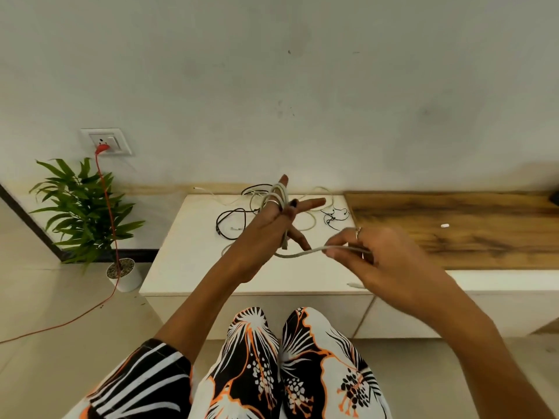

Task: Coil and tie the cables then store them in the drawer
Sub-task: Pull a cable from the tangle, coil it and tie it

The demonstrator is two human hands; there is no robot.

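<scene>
My left hand (273,220) is raised over the white cabinet top (187,267), fingers spread. A grey cable (279,195) is wound in loops round its upper fingers, and the thumb presses the loops. From there the cable's free length (298,254) runs right to my right hand (378,258), which pinches it between thumb and fingertips. Behind my hands several loose cables lie tangled on the cabinet: a black one (230,219), white ones (308,222) and a thin black earphone wire (332,217). The drawer fronts (402,316) below the top are closed.
A wooden counter (453,231) adjoins the cabinet on the right with a small white piece (444,225) on it. On the floor at left stands a potted plant (87,213). A red cord (109,207) hangs from the wall socket (106,142). My patterned knees (281,358) are below.
</scene>
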